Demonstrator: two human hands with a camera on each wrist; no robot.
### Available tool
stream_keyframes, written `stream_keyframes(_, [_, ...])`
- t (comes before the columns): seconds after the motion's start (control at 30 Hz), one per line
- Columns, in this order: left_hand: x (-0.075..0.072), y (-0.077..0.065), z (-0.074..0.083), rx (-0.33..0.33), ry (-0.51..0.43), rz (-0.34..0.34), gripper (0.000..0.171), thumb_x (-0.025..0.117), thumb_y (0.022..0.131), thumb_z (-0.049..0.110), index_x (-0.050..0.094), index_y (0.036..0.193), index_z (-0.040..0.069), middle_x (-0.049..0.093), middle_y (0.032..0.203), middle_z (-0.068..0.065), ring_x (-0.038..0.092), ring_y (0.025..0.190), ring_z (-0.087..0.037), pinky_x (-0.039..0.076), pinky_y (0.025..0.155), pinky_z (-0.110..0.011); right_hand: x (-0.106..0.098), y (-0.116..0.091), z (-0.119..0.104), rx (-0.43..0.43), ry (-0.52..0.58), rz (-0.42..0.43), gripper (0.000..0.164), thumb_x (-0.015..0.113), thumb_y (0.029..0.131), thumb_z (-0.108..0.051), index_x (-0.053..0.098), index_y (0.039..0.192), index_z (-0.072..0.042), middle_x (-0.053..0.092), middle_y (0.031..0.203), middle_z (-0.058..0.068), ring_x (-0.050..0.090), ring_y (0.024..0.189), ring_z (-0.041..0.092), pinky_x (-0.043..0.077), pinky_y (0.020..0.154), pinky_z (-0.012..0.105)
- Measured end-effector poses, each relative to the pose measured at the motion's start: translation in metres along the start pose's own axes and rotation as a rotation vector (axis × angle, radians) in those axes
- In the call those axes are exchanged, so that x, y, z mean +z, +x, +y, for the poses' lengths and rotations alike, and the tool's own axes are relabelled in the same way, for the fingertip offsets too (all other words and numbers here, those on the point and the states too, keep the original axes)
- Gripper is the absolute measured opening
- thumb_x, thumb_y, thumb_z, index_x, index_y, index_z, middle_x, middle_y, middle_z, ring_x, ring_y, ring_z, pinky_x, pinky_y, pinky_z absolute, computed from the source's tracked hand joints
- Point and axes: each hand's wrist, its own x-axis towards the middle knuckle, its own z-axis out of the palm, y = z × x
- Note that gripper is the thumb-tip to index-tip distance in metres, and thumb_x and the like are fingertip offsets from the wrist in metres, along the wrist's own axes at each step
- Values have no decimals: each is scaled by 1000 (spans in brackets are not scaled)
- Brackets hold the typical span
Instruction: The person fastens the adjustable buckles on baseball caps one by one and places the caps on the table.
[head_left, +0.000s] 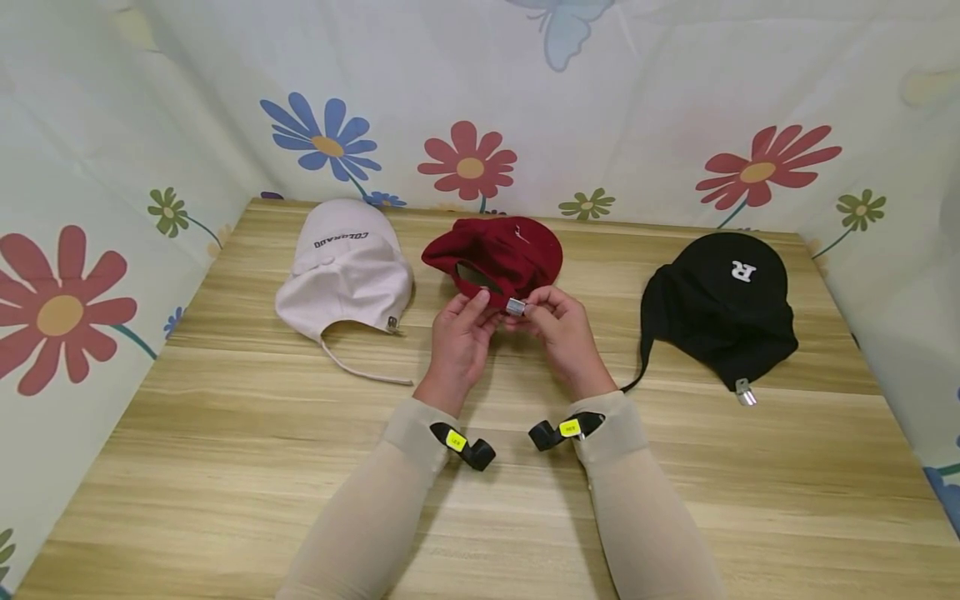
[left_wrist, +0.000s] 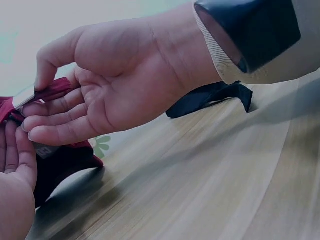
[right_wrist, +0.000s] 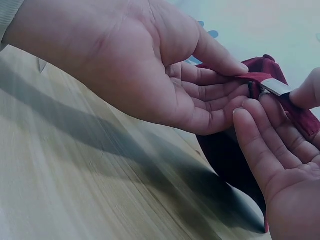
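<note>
While the red cap is straight ahead of me at twelve o'clock, over the far half of the wooden table, its rear opening faces back toward me, at about seven o'clock on the cap; whether its lower edge touches the wood I cannot tell. Its back strap runs through a metal buckle near the cap's six o'clock. At seven o'clock from the cap, my left hand pinches the strap, thumb on top and fingers curled beneath. At five o'clock, my right hand has its thumb pressed on the buckle's end, with fingers bent under it, so neither hand is spread wide. Toward nine o'clock lies a pale cap lettered COLORADO, its thin loose tail trailing toward me. Between three and four o'clock rests a black cap with a white R, a silver clasp at its own six o'clock. Past the table, at twelve, hangs a flowered cloth.
</note>
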Motion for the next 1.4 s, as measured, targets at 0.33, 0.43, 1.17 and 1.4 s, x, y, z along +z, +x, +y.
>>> stream_keyframes(0.33, [1,3,1,-19,-2,49,15,61,92,-1,66,82,10,68,72,-1,64,66,-11,53,67,-26,1,-1,1,-3,42,16,11,57,91,7,60,89,-3,68,81,2,68,70,15,60,74,30])
stream_keyframes(0.43, [1,3,3,-35,-23,63,16,58,94,1,65,83,10,68,73,-1,64,67,-12,53,68,-27,0,-1,2,-5,47,19,12,53,90,9,58,88,-3,67,79,2,68,70,15,59,75,30])
stream_keyframes(1.17, [7,-1,9,-59,-43,47,26,48,97,-4,62,81,11,69,73,-1,65,67,-12,56,66,-25,-3,-1,1,-5,72,19,10,68,87,1,60,87,-5,65,81,2,68,75,15,59,76,28])
stream_keyframes(1.4, [5,1,9,-76,-56,48,26,48,98,-3,62,81,11,69,72,-1,65,67,-12,56,68,-26,-2,-3,-4,-27,68,-1,8,62,88,4,62,89,-4,67,80,1,67,72,15,58,76,28])
